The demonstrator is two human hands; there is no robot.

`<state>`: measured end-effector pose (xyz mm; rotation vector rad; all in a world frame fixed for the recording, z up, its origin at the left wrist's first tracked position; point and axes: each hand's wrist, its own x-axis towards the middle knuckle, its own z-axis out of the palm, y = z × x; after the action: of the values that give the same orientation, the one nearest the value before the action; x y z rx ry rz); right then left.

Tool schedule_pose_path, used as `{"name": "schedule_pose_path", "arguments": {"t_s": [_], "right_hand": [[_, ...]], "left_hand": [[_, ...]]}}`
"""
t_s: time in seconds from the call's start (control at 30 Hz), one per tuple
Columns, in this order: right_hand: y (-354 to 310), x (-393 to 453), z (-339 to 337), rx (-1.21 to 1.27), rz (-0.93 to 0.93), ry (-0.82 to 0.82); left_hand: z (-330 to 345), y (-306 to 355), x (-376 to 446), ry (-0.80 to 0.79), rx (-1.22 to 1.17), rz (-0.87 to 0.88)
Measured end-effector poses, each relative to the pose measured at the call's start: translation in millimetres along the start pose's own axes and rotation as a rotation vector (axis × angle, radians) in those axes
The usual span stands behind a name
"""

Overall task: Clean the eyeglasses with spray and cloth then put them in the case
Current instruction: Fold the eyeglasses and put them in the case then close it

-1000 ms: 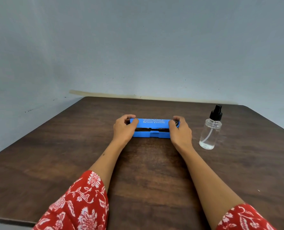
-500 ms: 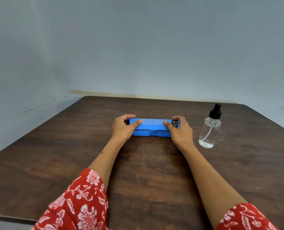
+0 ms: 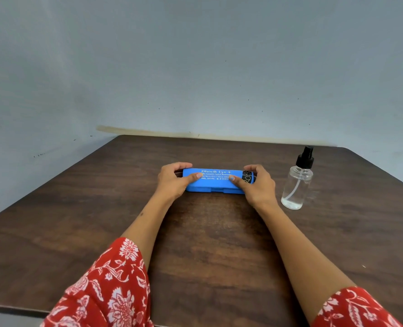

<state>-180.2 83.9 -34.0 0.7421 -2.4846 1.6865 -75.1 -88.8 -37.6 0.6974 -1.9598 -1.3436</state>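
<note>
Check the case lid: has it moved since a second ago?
Yes. The blue case was ajar with a dark gap along its front; the lid has come down onto the base, which stays on the table beside the spray bottle.

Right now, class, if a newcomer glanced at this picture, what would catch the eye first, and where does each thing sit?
The bright blue case with white lettering, closed and lying mid-table, stands out first, with the left hand and right hand gripping its two ends. To its right stands an upright clear spray bottle with a black nozzle, apart from the hands. Red floral sleeves fill the near edge above the dark wooden table.
</note>
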Motion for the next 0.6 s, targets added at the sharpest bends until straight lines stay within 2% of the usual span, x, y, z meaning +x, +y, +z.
{"name": "schedule_pose_path", "arguments": {"t_s": [0.43,0.5,0.6], "right_hand": [[-2.3,-7.5,3.1,-0.076,-0.073,0.044],[-7.8,-14.3,4.1,-0.152,-0.244,0.169],[-21.9,-22.1,-0.6,-0.24,-0.62,0.525]], "left_hand": [[-0.3,5.0,-6.7,-0.022,0.028,0.005],[0.6,4.8,-8.1,-0.007,0.034,0.013],[1.1,5.2,-9.1,0.012,0.038,0.018]]}}
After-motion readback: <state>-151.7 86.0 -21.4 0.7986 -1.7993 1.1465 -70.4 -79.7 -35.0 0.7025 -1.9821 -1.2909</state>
